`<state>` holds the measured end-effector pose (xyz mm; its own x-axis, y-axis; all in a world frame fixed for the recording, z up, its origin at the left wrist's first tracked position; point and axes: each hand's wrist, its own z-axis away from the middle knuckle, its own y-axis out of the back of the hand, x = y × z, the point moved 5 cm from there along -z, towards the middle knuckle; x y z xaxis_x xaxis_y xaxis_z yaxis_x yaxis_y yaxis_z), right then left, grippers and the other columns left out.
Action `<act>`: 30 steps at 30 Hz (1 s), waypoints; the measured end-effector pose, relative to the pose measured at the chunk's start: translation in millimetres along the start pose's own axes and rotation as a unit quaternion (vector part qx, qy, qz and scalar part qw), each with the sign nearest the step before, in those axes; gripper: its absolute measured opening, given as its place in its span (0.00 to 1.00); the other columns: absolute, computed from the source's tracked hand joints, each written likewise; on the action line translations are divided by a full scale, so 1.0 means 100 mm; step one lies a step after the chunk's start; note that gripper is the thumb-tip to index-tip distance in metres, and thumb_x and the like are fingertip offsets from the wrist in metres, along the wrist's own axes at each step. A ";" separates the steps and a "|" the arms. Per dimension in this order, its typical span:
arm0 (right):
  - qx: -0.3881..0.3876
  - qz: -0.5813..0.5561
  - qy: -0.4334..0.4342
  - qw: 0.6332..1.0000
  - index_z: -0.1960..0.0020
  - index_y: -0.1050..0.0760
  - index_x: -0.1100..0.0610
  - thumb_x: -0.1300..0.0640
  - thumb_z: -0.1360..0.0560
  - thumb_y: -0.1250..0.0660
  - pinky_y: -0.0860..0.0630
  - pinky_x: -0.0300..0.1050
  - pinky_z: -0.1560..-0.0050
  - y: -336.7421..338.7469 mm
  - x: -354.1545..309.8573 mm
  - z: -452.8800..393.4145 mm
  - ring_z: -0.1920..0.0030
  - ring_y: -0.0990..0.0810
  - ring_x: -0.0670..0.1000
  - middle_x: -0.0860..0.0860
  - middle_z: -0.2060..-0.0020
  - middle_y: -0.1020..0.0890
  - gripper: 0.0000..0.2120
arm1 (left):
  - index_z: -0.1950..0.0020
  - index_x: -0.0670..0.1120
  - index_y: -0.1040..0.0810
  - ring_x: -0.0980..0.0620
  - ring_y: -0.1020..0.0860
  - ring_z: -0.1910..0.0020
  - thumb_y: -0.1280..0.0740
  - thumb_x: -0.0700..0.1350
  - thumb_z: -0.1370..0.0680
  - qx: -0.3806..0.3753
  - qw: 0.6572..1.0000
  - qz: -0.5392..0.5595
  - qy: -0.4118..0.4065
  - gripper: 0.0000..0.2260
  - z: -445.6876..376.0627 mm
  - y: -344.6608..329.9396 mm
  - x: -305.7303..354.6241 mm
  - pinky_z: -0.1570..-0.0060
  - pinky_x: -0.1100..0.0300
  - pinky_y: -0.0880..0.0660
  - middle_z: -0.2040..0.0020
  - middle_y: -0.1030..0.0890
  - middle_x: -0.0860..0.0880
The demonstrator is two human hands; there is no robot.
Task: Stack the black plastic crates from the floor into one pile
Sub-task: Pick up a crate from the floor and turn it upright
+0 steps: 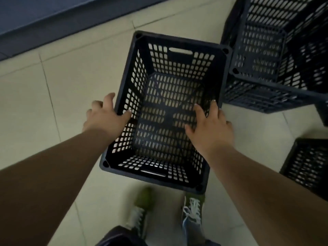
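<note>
A black perforated plastic crate [181, 41] sits open side up in the middle of the view, over the pale tiled floor and just ahead of my feet. My left hand [104, 114] holds its left rim, thumb inside the wall and fingers outside. My right hand [211, 125] lies over the right rim with its fingers spread along the edge. At the upper right stands a pile of black crates [262, 80], its corner close to the held crate's far right corner. Another single crate [305, 164] rests on the floor at the right.
A dark blue wall base [53, 20] runs along the top left. My green shoes [142, 206] stand below the crate's near edge. Part of one more dark crate [324, 110] shows at the right edge. Bare tiles [44, 95] lie to the left.
</note>
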<state>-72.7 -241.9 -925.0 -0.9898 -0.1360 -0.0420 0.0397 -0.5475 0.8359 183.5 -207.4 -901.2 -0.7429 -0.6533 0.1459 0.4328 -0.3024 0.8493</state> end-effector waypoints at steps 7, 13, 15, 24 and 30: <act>0.009 -0.074 -0.089 0.993 0.22 0.59 0.52 0.39 0.22 0.46 0.34 0.57 0.33 -0.33 0.12 -0.18 0.26 0.46 0.60 0.57 0.24 0.53 0.36 | 0.25 0.55 0.45 0.35 0.37 0.33 0.36 0.60 0.25 -0.049 0.999 -0.016 -0.011 0.32 -0.45 -0.39 -0.06 0.38 0.43 0.35 0.31 0.38 0.40; 0.039 -0.132 -0.192 0.972 0.22 0.60 0.54 0.41 0.22 0.42 0.33 0.55 0.36 -0.51 0.13 -0.36 0.27 0.44 0.59 0.57 0.24 0.50 0.39 | 0.24 0.50 0.45 0.33 0.37 0.32 0.34 0.59 0.25 -0.036 0.999 -0.026 -0.030 0.35 -0.95 -0.38 -0.12 0.36 0.42 0.36 0.30 0.38 0.37; 0.056 -0.116 -0.203 0.971 0.23 0.60 0.55 0.42 0.22 0.41 0.31 0.55 0.38 -0.59 0.12 -0.43 0.28 0.42 0.59 0.57 0.24 0.49 0.39 | 0.23 0.48 0.46 0.32 0.36 0.33 0.35 0.59 0.25 -0.037 0.999 -0.024 -0.029 0.36 -1.14 -0.38 -0.15 0.37 0.41 0.35 0.29 0.38 0.36; 0.098 -0.082 -0.295 0.947 0.24 0.67 0.55 0.62 0.24 0.38 0.34 0.47 0.67 -0.87 0.24 -0.57 0.52 0.28 0.56 0.59 0.37 0.35 0.43 | 0.32 0.43 0.39 0.41 0.26 0.46 0.31 0.57 0.25 -0.073 0.989 0.123 -0.022 0.30 -1.35 -0.75 -0.17 0.52 0.51 0.29 0.37 0.26 0.40; 0.082 -0.060 -0.275 0.956 0.26 0.72 0.58 0.71 0.28 0.39 0.33 0.47 0.68 -0.89 0.30 -0.54 0.65 0.30 0.54 0.59 0.43 0.31 0.48 | 0.32 0.48 0.39 0.43 0.26 0.47 0.29 0.58 0.28 -0.031 0.980 0.196 0.004 0.31 -1.27 -0.79 -0.15 0.51 0.50 0.29 0.41 0.26 0.45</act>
<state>-98.2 -242.1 -1030.1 -0.9100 0.3989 0.1134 -0.0555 -0.3882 0.9199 225.6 -262.1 -1034.8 -0.5093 -0.7327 0.4515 0.7152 -0.0685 0.6955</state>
